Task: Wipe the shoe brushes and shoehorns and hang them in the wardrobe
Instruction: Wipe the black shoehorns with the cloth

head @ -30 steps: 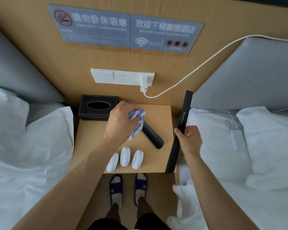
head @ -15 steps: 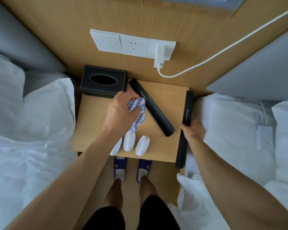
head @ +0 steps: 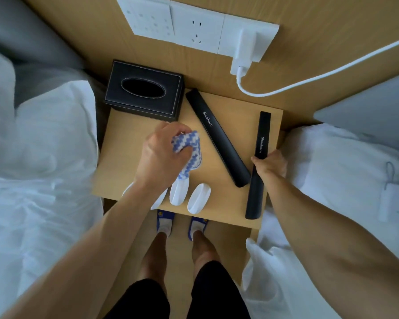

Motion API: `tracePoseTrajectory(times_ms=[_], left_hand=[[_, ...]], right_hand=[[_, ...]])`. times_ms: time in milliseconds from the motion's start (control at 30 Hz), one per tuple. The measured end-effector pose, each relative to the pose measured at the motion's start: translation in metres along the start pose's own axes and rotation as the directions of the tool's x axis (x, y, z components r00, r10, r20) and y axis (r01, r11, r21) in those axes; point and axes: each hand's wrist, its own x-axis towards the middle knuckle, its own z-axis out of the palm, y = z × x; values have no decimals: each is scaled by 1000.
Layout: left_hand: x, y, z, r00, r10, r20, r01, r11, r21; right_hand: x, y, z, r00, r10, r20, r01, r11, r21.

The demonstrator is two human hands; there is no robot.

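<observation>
Head view, looking down: left hand [head: 161,157] bunches the blue-and-white cloth [head: 189,148] in curled fingers, white hooks [head: 198,201] just below them. Right hand [head: 271,163] grips the right shoehorn [head: 259,162] mid-length at the nightstand [head: 129,153] edge. Beyond the fingers, a second shoehorn [head: 217,137] lies diagonally, the tissue box [head: 145,90] farther back.

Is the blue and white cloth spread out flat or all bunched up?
Bunched up. The cloth is crumpled in the left hand, its end dangling toward the table.
</observation>
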Motion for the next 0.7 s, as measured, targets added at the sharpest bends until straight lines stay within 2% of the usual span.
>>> tracePoseTrajectory(times_ms=[200,300,333,400,467,500,600,700], left_hand=[[8,-4,-7,1000,-12,-18,12,1000,-17],[8,-5,-9,1000,-10,-20,10,1000,-17],[8,-5,-10,1000,-9,-23,9,1000,-18],[7,-6,-11,1000,-3,-26,3,1000,-15],[5,-7,-12,1000,1,-27,-2,1000,-21],[4,-8,-12,1000,-3,-26,2,1000,-30],[0,-14,-17,999,-24,-23,23,998,-53],[-6,-21,-25,999,-14,-43,13,999,-37]], right_hand=[[1,-6,5,999,33,20,-32,999,-19],[-6,-10,5,999,40,-14,-40,998,-42],[-10,-10,5,999,-11,-49,6,996,-89],[-20,-10,10,969,-226,-102,200,956,-216],[-30,-12,18,900,-434,-41,400,859,-319],[-36,-14,24,871,-491,20,466,811,-354],[-48,-24,39,846,-511,152,522,736,-432],[-55,-29,50,862,-476,173,500,745,-441]])
